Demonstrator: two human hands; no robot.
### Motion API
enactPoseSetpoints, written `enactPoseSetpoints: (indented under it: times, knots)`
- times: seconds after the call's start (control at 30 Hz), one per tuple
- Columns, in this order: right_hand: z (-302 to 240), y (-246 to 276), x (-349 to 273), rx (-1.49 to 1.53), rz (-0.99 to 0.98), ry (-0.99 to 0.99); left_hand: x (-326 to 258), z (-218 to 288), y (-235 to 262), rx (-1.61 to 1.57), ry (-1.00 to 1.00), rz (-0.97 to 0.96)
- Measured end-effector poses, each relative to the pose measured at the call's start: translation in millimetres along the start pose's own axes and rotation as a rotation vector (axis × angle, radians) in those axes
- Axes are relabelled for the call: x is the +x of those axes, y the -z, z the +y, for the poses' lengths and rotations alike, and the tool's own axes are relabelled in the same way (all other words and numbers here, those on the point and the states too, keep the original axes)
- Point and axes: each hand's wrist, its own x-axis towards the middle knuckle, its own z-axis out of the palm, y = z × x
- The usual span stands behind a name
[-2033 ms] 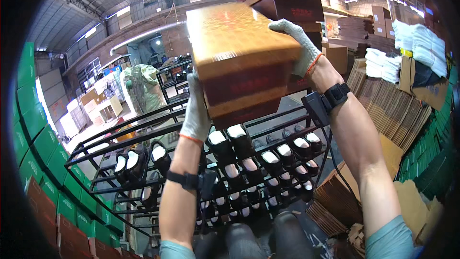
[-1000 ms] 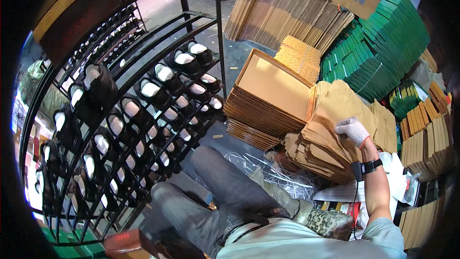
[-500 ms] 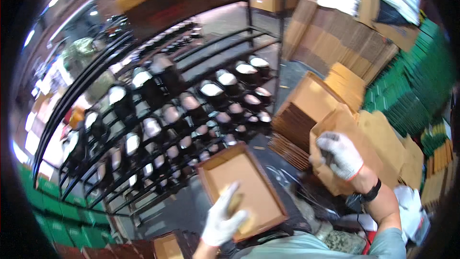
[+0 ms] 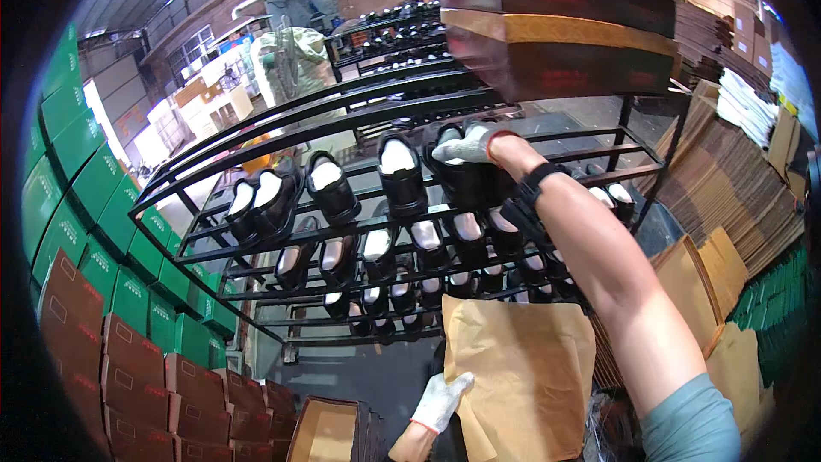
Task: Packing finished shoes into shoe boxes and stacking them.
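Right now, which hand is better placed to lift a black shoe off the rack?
Right, most likely: the right hand is at the black shoes on the rack, while the left hand is lower down, holding brown paper.

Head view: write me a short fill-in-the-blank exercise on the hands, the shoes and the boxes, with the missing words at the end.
1. The brown paper is in the ____ hand.
2. The right hand is at shoes that are ____ in colour.
3. At the left, brown boxes stand in front of others that are ____.
4. The box at the lower edge stands ____, its inside showing.

Missing words: left; black; green; open.
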Motion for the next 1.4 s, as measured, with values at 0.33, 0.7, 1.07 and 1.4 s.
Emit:
enactPoseSetpoints:
  times: [0.33,0.7,1.07,1.4]
  knots:
    - [36,13,-43,0.218,0.035,0.075,5,-58,65,-0.211,0.001,0.112]
    - [165,-105,-344,0.705,0.131,-0.154,-35,34,42,-0.341,-0.062,0.033]
    - [127,-34,-309,-0.228,0.098,0.638,-40,-4,-158,0.793,-0.146,-0.523]
    - [218,-140,-319,0.054,0.545,0.379,6,35,-95,0.799,-0.908,0.060]
